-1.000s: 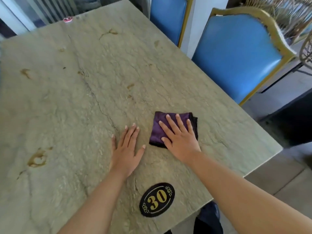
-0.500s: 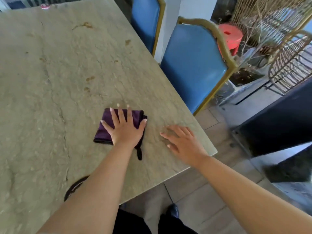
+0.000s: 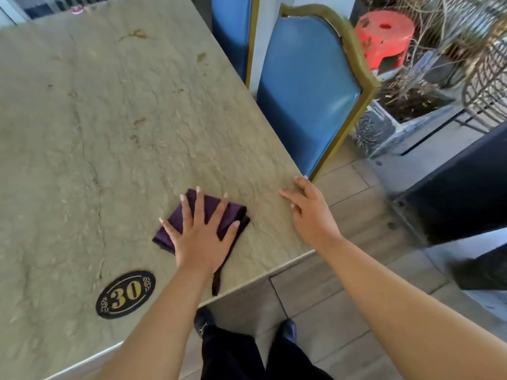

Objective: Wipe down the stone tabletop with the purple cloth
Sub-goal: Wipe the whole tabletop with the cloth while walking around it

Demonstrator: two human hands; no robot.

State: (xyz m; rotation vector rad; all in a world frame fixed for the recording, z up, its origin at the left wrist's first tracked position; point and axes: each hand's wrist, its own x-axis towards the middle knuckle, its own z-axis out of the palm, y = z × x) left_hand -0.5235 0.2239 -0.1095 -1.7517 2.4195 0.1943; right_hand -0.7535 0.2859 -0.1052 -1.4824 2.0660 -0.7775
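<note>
Pressing the purple cloth [image 3: 211, 215] flat, the left hand [image 3: 201, 239] is spread; the right hand [image 3: 310, 212] rests open near the tabletop [image 3: 109, 119] corner, beside a blue chair [image 3: 307, 89].

We see a stone tabletop [image 3: 109, 133], matt and rough, its grey-green face veined with fine cracks and flecked with brown stains. The purple cloth [image 3: 211, 209] on it looks soft, with a faint satin sheen along its folds. A glossy black oval number plate [image 3: 125, 294] carries shiny gold numerals. The nearer chair [image 3: 307, 89] has smooth blue padding, leather-like with a dull shine, in a gold-painted frame. The red stool [image 3: 384, 37] looks like plastic, and the floor [image 3: 343, 292] like matt tiles.
</note>
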